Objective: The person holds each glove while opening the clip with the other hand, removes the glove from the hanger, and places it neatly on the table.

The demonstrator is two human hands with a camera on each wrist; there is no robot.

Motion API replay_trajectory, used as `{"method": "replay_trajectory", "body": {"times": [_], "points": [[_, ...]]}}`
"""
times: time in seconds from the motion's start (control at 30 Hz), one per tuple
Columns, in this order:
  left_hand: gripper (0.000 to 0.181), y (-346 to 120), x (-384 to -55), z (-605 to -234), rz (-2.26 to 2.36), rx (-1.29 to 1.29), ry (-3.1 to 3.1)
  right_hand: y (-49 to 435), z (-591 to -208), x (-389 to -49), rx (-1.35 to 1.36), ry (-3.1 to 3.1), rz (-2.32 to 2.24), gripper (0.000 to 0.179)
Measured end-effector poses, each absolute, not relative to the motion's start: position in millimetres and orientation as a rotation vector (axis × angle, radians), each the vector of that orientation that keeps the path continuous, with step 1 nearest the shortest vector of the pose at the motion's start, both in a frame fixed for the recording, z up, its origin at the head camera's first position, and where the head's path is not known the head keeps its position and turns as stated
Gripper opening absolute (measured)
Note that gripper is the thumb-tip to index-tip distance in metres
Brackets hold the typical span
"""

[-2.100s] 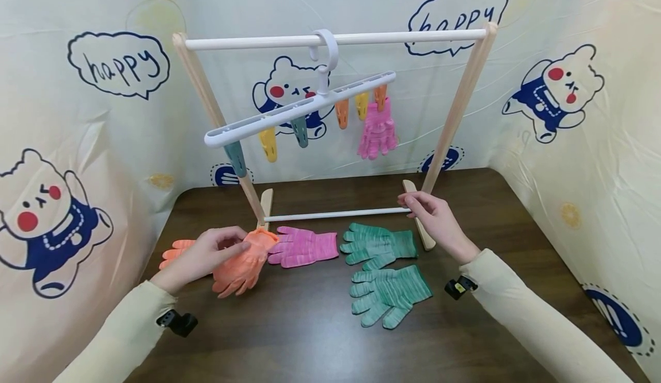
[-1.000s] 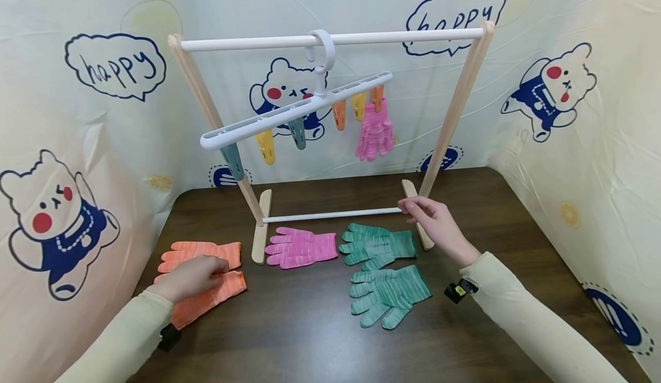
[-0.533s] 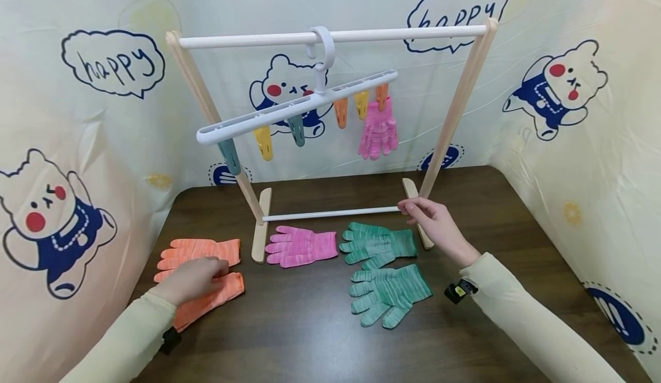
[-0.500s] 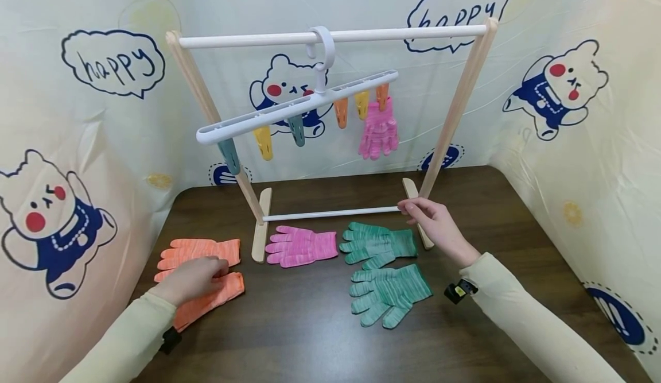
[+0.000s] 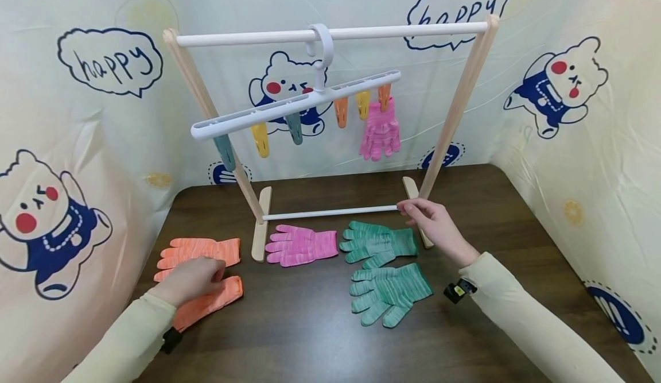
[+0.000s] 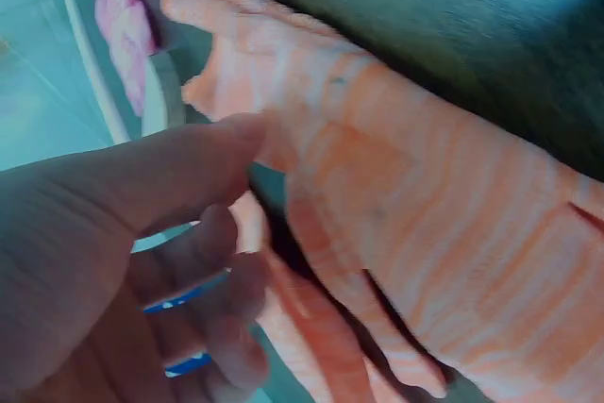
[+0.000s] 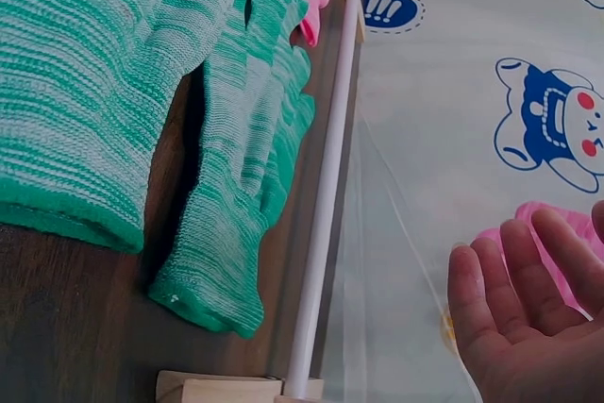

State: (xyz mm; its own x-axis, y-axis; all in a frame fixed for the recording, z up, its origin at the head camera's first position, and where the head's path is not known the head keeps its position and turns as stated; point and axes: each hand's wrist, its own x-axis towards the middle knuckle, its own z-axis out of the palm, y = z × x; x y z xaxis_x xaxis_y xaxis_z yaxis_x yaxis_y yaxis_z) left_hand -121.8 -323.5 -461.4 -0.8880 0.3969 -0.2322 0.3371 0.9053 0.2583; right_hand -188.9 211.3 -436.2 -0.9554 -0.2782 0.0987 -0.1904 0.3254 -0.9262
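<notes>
Two orange striped knit gloves lie at the table's left: the far glove and the near glove. My left hand is over them and partly covers both. In the left wrist view its thumb meets the orange fabric near the cuff, which is drawn up in a pinch; the index finger is hidden. My right hand hovers by the rack's right foot, fingers loosely bent, holding nothing. To its left lie two green gloves, one farther and one nearer.
A wooden rack with a white top rail carries a white hanger with several coloured clips. A pink glove hangs from its right orange clip. Another pink glove lies on the table before the white lower bar.
My left hand has lowered the raised orange glove onto the table in front of the other one. Its cuff has since bunched and shifted slightly left. The right hand stays almost still.
</notes>
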Motion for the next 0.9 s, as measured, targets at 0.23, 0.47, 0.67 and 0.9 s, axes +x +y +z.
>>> {"method": "replay_trajectory", "body": {"times": [0.23, 0.47, 0.67, 0.9], "points": [[0.027, -319.5, -118.3, -458.7, 0.335, 0.324, 2.597, 211.5, -438.0, -188.8, -0.441, 2.493, -1.714, 0.036], [0.019, -313.3, -118.2, -456.8, 0.256, 0.258, 2.606, 210.6, -440.1, -190.5, -0.447, 2.493, -1.715, 0.036], [0.02, -311.5, -117.9, -456.4, 0.23, 0.248, 2.623, 209.6, -444.0, -191.8, -0.466, 2.48, -1.71, 0.036], [0.026, -311.2, -115.8, -458.4, 0.213, 0.314, 2.701, 210.2, -442.3, -192.7, -0.476, 2.472, -1.693, 0.038]]}}
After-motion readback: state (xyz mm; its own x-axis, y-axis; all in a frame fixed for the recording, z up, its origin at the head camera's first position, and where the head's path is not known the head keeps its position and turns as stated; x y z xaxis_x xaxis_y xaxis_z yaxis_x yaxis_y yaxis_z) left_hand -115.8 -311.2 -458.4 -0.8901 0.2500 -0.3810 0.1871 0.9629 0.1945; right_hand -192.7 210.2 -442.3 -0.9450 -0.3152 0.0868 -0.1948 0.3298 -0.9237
